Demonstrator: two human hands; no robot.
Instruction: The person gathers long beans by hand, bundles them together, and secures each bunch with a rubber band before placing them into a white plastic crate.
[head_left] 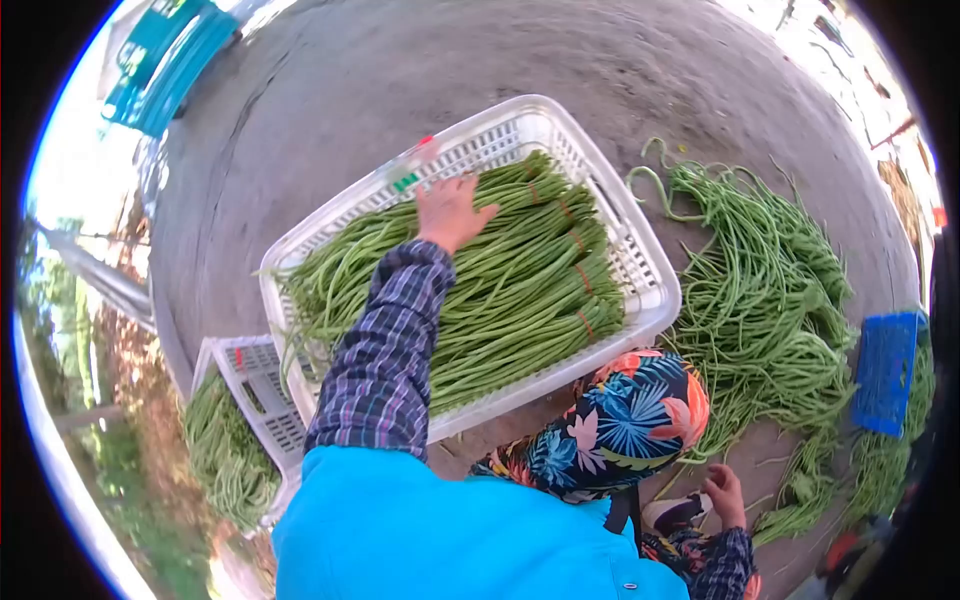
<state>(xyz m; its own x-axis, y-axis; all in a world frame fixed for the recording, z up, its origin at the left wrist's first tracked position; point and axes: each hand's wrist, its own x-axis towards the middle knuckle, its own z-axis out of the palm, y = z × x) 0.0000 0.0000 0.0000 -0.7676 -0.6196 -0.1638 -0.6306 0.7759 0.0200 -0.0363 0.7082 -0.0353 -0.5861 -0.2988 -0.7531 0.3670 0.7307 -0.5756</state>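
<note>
My left hand [453, 213] lies on the long green beans [520, 270] near the far side of a white plastic crate [640, 235]. Its thumb stands apart from the fingers, and it is open. Red bands tie the beans into bundles, lined up with their banded ends toward the right. Low on the right, beside my shoe [675, 512], hangs my right hand [725, 495]. Its fingers are loosely bent and apart, with nothing visible in them. A heap of loose long beans [765, 310] lies on the ground above it.
A second white crate [262, 385] with beans stands at the left. At the right edge, a blue crate [886, 372] rests by more beans. My knee [640, 420] is against the near side of the full crate. A teal vehicle [165, 65] stands far left on the concrete ground [330, 90].
</note>
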